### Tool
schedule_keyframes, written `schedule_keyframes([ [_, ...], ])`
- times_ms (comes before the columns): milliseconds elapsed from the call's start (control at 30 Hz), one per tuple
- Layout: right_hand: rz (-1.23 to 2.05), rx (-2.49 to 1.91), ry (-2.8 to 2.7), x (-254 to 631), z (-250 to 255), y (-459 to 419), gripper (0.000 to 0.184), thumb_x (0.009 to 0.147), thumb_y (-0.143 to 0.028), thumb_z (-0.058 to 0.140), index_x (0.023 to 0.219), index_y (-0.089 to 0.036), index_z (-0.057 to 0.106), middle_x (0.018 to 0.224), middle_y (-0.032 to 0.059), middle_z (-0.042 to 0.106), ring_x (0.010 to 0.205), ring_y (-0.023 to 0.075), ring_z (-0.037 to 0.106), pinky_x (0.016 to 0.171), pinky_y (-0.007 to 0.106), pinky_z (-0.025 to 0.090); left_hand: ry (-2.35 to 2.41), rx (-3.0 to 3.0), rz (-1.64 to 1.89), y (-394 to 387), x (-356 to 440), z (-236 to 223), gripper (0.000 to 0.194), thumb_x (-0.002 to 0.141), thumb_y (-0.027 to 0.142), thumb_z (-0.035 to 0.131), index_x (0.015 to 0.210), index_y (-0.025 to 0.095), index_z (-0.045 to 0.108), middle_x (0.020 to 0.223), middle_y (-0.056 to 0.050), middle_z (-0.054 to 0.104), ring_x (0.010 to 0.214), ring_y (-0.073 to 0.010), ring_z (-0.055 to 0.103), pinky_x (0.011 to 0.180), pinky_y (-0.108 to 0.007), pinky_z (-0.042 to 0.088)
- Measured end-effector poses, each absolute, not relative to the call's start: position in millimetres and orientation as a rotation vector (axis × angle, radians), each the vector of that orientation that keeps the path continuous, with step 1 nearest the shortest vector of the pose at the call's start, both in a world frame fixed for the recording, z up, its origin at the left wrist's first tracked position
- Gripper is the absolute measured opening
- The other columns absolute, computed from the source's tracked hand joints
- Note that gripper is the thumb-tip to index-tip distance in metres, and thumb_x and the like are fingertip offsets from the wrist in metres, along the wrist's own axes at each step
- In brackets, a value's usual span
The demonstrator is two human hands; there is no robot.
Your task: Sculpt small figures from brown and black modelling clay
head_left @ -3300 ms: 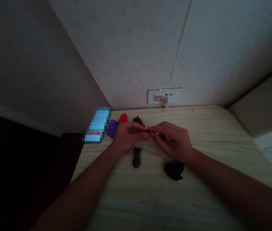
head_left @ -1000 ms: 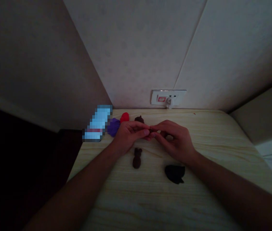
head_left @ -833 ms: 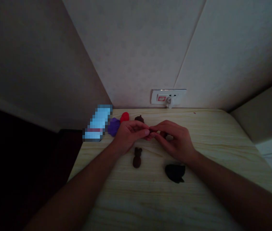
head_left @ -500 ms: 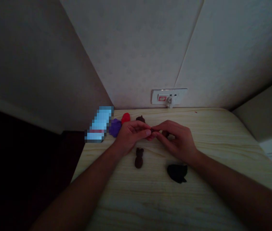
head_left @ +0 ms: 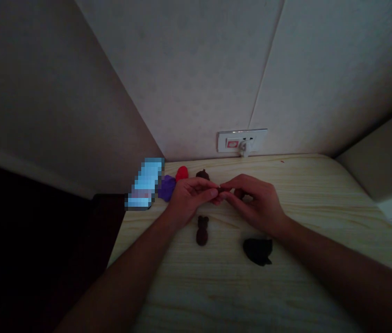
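Observation:
My left hand and my right hand meet fingertip to fingertip above a pale wooden table. Both pinch a tiny dark bit of clay between them, almost hidden by the fingers. Just below the hands lies a small brown clay figure. A black clay lump rests under my right wrist. Behind my left hand sit a brown clay piece, a red clay piece and a purple clay piece.
A blurred blue object lies at the table's back left corner. A wall socket with a plug is on the wall behind the table. Left of the table's edge the space is dark.
The hands stay together working the small bit of clay; only the fingers shift slightly. The view has drifted a little; the pieces on the table lie where they were.

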State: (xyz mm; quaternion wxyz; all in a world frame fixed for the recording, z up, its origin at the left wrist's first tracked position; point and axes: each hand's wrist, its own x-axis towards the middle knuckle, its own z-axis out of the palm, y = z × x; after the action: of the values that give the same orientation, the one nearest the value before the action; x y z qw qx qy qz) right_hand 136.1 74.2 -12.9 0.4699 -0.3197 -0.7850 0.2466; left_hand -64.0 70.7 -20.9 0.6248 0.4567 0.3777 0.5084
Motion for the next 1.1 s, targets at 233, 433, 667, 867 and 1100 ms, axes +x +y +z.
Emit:
schedule_keyframes([
  [233, 0.597, -0.762, -1.935, 136.1, -12.9, 74.0, 0.012, 0.094, -0.026, 0.069, 0.103, -0.020, 0.074, 0.085, 0.0035, 0.074, 0.062, 0.0117, 0.063, 0.054, 0.024, 0.051, 0.757, 1.048, 1.204, 70.0, -63.3, -20.6, 0.019, 0.071, 0.023, 0.090, 0.085, 0.016, 0.078, 0.076, -0.003, 0.079, 0.062, -0.0142, 0.073, 0.063, -0.025, 0.062],
  [433, 0.650, -0.809, -1.916, 136.3, -13.4, 73.5, 0.014, 0.094, -0.029, 0.069, 0.104, -0.021, 0.073, 0.084, 0.0028, 0.073, 0.059, 0.0111, 0.062, 0.053, 0.024, 0.051, 0.866, 1.121, 1.174, 71.0, -64.0, -23.4, 0.021, 0.072, 0.027, 0.089, 0.086, 0.015, 0.078, 0.074, -0.004, 0.079, 0.062, -0.0154, 0.073, 0.065, -0.028, 0.062],
  [667, 0.634, -0.773, -1.917, 136.7, -11.5, 72.3, 0.017, 0.095, -0.022, 0.067, 0.109, -0.023, 0.076, 0.090, 0.0034, 0.076, 0.064, 0.0119, 0.065, 0.055, 0.024, 0.052, 0.900, 1.142, 1.171, 72.3, -65.0, -25.5, 0.023, 0.071, 0.030, 0.090, 0.087, 0.016, 0.079, 0.074, -0.004, 0.078, 0.063, -0.0152, 0.073, 0.064, -0.027, 0.060],
  [867, 0.739, -0.829, -1.888, 136.4, -11.6, 73.1, 0.017, 0.095, -0.024, 0.067, 0.109, -0.021, 0.077, 0.088, 0.0037, 0.076, 0.063, 0.0113, 0.064, 0.052, 0.022, 0.050, 0.859, 1.114, 1.184, 72.5, -64.3, -23.3, 0.021, 0.073, 0.027, 0.089, 0.087, 0.016, 0.079, 0.073, -0.004, 0.079, 0.061, -0.0150, 0.073, 0.063, -0.026, 0.061],
  [1100, 0.779, -0.837, -1.847, 136.9, -14.7, 73.2, 0.019, 0.092, -0.024, 0.071, 0.110, -0.020, 0.075, 0.086, 0.0027, 0.075, 0.059, 0.0093, 0.063, 0.052, 0.020, 0.051, 0.848, 1.078, 1.189, 72.1, -63.0, -21.1, 0.018, 0.074, 0.026, 0.088, 0.085, 0.016, 0.080, 0.071, -0.004, 0.078, 0.060, -0.0141, 0.073, 0.061, -0.024, 0.061],
])
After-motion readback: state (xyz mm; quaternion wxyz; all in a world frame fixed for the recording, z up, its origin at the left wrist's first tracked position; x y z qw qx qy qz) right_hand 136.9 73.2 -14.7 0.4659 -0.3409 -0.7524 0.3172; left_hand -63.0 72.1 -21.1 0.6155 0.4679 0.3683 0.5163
